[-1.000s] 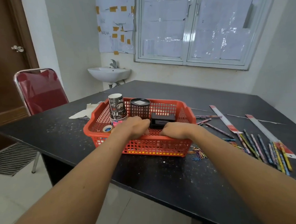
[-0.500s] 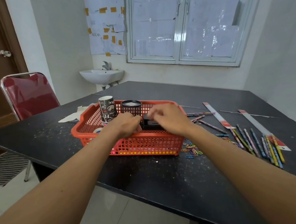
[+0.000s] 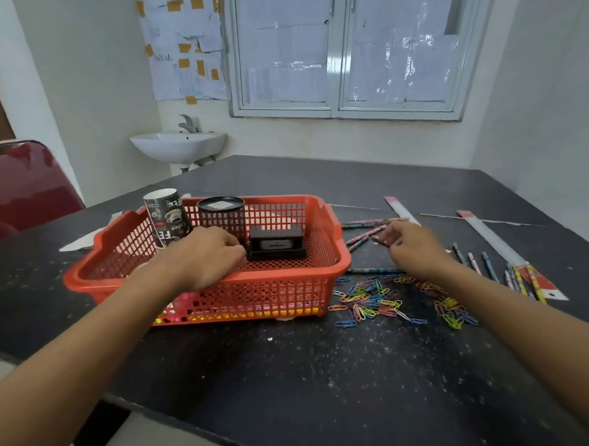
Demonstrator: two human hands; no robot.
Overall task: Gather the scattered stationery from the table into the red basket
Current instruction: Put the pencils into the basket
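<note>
- Loose pencils [image 3: 358,242] flat on table [image 3: 294,376], just R of red basket [image 3: 336,265]; none of these in basket yet.
- R hand [image 3: 415,247] low over them, fingertips [image 3: 387,233] at one pencil's end; can't tell if pinched or only touched.
- L hand [image 3: 206,258] over basket's near rim, fingers curled under, beside black box [image 3: 276,240]; can't tell if holding anything.
- Already in basket: paper cup [image 3: 168,217], mesh pot [image 3: 221,216] and black box, toward back; R part of floor free.
- Further out: paper clips [image 3: 372,297] heaped by basket's R front corner, more pencils [image 3: 486,267] and two rulers [image 3: 401,212] well R.
- Step in hand, prob.: lift nearest pencils into basket.
- To do well:
  - Rake a few parallel first, then grip mid-length as a bundle, not by tips.
  - Lay flat on free floor; tips likely to poke thru side holes if dropped at an angle.
  - Steady rim w/ L hand vs. sliding.
  - Clips last; may slip thru mesh, so cup prob. safer.
</note>
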